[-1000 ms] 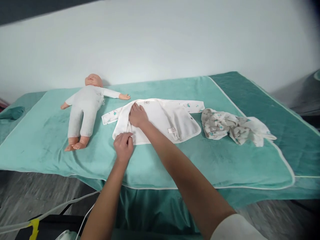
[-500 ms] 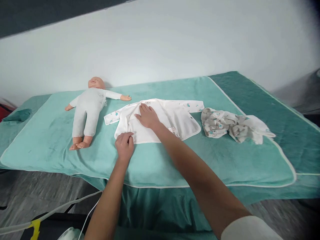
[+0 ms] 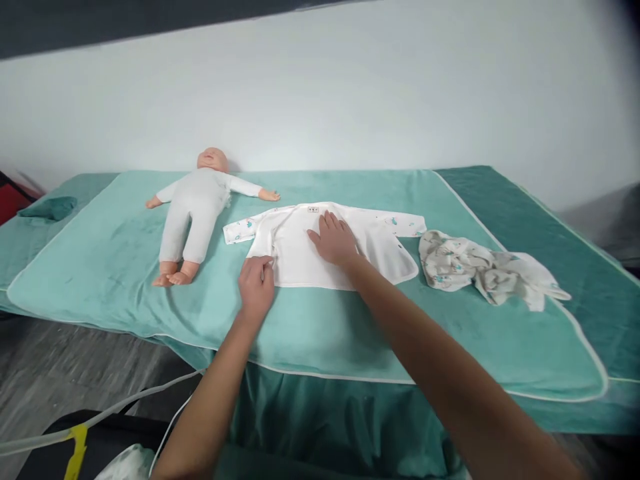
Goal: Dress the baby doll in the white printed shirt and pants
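A white baby shirt (image 3: pixel 305 257) with patterned sleeves lies opened out on the green blanket, its inside and neck label facing up. My right hand (image 3: pixel 336 239) rests flat on the cloth just below and right of the label, fingers stretched out. At the shirt's lower left edge, my left hand (image 3: pixel 257 283) is closed with curled fingers on the hem; its fingertips are partly hidden. To the left a baby doll (image 3: pixel 197 203) in a white body lies on its back, arms spread. Right of the shirt sits a crumpled patterned baby garment (image 3: pixel 480 267).
The light green blanket (image 3: pixel 100 267) with white piping covers a bed against a white wall (image 3: pixel 320 93). A small dark green bundle (image 3: pixel 50 208) lies at the far left. Below the front edge, a pale cable (image 3: pixel 130 400) with yellow tape crosses a black object.
My right hand has slid rightward over the shirt, from left of the neck label to its right. My left hand stays at the lower left hem. The view has shifted slightly.
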### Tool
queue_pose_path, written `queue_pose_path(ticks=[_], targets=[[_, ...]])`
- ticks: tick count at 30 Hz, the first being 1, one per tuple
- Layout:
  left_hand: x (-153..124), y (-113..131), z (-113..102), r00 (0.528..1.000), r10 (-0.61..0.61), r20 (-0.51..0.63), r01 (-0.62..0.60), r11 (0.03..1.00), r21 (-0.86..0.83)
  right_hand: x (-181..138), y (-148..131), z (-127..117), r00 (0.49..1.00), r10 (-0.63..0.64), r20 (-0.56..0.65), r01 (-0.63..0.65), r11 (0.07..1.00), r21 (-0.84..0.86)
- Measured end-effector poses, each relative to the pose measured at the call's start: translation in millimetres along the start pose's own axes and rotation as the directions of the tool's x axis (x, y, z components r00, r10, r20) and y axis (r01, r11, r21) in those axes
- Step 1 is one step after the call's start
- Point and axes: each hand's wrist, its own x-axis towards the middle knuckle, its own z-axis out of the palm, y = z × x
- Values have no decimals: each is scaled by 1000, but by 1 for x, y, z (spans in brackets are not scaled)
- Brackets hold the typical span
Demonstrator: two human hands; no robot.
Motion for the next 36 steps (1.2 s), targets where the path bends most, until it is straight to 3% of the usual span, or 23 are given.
queue_pose_path(ticks=[4,8,11,13,17,21,24,27,29,31,36], targets=[[35,-33,-48,996,52,73,-66,977,201,-1,-2,-13,985,-158,-66,167,971,170],[71,-101,-111,990,-131,58,99,915,391,36,-35,-10,983,-93,-156,146,917,372],[83,-144,-142,914,-332,232,221,889,400,84,-78,6,973,-136,-188,204,887,414],[87,-158,-151,860,-391,327,263,890,371,118,-111,18,958,-207,-197,269,884,381],[99,-168,-149,831,-423,362,333,898,286,179,-171,36,957,-256,-132,285,912,295],[128,-183,-136,821,-502,270,493,864,106,233,-213,41,987,-157,-21,154,927,342],[149,-195,-125,790,-552,268,598,790,-134,270,-229,44,993,-87,75,46,903,427],[163,-200,-113,702,-589,401,712,595,-373,297,-234,45,986,-131,108,48,826,562],[166,-198,-106,653,-598,465,756,483,-442,305,-233,44,971,-218,101,103,760,642],[167,-189,-100,642,-597,482,763,437,-476,305,-228,37,954,-283,94,146,719,679],[166,-138,-90,645,-582,495,751,364,-551,281,-198,-6,970,-225,95,107,742,662]])
